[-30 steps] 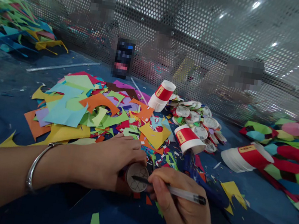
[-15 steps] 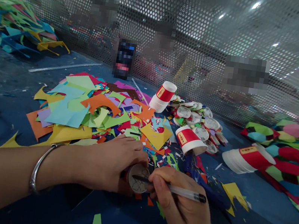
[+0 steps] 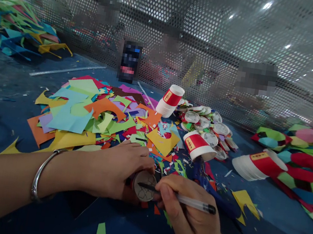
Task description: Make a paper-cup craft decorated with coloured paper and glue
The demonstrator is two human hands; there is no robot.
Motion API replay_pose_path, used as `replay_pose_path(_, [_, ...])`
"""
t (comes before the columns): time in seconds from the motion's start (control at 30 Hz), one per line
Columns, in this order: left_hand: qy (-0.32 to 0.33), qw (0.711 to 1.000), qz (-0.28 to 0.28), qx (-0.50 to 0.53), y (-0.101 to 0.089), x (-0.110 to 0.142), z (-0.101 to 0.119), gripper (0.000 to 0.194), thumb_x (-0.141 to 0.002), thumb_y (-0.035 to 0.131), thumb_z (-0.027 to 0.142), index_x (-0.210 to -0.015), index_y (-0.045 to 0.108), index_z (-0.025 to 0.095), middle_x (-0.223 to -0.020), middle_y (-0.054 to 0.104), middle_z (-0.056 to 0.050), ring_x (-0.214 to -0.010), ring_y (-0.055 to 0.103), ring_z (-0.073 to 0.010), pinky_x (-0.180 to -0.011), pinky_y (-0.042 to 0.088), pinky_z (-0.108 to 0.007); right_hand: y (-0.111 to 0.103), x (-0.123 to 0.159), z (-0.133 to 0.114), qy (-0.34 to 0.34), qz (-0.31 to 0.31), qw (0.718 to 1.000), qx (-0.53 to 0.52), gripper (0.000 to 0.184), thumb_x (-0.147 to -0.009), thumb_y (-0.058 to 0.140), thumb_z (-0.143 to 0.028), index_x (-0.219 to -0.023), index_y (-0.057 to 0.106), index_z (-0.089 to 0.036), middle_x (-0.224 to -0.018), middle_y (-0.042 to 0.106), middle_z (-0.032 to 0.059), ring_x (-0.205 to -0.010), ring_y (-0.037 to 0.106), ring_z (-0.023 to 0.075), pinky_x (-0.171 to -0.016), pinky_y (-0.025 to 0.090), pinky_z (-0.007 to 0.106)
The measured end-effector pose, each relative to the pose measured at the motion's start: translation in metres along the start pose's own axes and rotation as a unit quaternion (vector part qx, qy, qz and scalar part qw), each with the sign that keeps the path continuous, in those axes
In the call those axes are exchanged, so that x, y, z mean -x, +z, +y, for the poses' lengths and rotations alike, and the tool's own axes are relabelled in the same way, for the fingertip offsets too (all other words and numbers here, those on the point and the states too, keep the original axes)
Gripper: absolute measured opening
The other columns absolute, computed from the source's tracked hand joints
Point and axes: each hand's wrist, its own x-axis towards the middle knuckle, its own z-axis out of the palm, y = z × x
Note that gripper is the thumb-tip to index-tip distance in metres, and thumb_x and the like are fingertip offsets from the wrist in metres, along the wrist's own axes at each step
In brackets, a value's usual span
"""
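Note:
My right hand (image 3: 188,217) grips a pen (image 3: 194,203) with a clear barrel and a black end cap. Its dark tip rests on a small round white disc (image 3: 144,192), which carries drawn lines like a ball's panels. Curled around the disc's left side, my left hand (image 3: 124,167) holds it just above the table. The fingers of that hand partly hide the disc's rim. A silver bangle (image 3: 36,181) circles the left wrist. Beyond both hands spreads a heap of coloured paper scraps (image 3: 69,119).
Red-and-white paper cups stand stacked (image 3: 171,101), and more lie tipped over (image 3: 199,145). Similar discs are piled (image 3: 214,128) behind them. A blue glue gun (image 3: 215,195) with a cable lies right. A phone (image 3: 129,61) leans against the perforated metal screen (image 3: 217,35). Patchwork paper balls (image 3: 308,172) sit far right.
The view has shifted very slightly. Both hands, the pen and the disc stay in almost the same place.

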Motion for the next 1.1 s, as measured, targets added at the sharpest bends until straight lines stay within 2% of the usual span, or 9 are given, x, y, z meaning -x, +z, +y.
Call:
replay_pose_path(0.5, [0.017, 1.0, 0.007, 0.001, 0.0004, 0.0015, -0.0028, 0.037, -0.078, 0.075, 0.039, -0.107, 0.062, 0.022, -0.1, 0.061, -0.005, -0.092, 0.056, -0.0231, -0.081, 0.043, -0.036, 0.0009, 0.0013, -0.0048, -0.021, -0.013, 1.0, -0.01, 0.016, -0.094, 0.046, -0.01, -0.096, 0.059, -0.02, -0.074, 0.067, 0.0002, -0.062, 0.064, 0.0114, -0.057, 0.049, 0.024])
replay_pose_path(1.1, [0.012, 1.0, -0.01, 0.003, 0.0001, -0.0007, -0.0041, 0.039, -0.077, 0.076, 0.04, -0.108, 0.061, 0.022, -0.102, 0.061, -0.005, -0.095, 0.055, -0.0241, -0.083, 0.043, -0.037, 0.0015, 0.0013, 0.0, 0.008, 0.0, 1.0, -0.025, 0.015, -0.094, 0.048, -0.013, -0.093, 0.061, -0.022, -0.07, 0.065, -0.0021, -0.057, 0.062, 0.01, -0.055, 0.049, 0.024])
